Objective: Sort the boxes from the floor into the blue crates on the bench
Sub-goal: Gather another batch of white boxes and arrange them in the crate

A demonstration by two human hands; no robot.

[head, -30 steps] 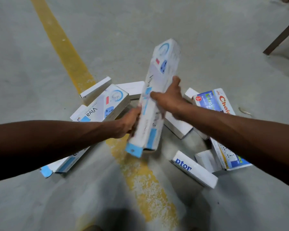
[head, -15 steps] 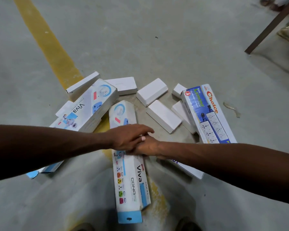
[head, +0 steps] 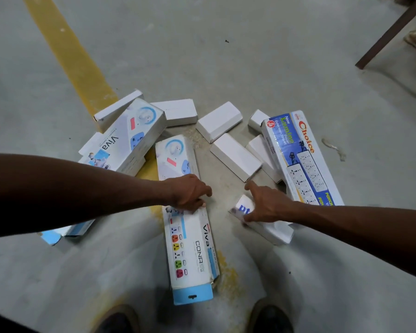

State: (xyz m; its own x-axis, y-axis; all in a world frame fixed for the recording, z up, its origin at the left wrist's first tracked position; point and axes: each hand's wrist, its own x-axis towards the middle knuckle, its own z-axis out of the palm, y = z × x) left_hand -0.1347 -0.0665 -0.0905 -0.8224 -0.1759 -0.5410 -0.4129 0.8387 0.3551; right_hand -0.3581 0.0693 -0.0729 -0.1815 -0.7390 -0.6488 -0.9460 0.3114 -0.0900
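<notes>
A long white-and-blue Viva box lies flat on the floor, pointing toward me. My left hand rests across its middle with the fingers curled over its right edge. My right hand is closed over a small white box with blue lettering just right of it. A second Viva box leans on the pile at the left. A blue Choice box lies at the right. Several small plain white boxes are scattered between them. No blue crates are in view.
A yellow painted line runs diagonally over the grey concrete floor and under the pile. A dark bench leg slants in at the top right. My two shoes stand at the bottom edge, either side of the long box.
The long Viva box, held tilted up in both hands a second ago, now lies on the floor. My right hand has moved off it to the right, onto the small lettered box.
</notes>
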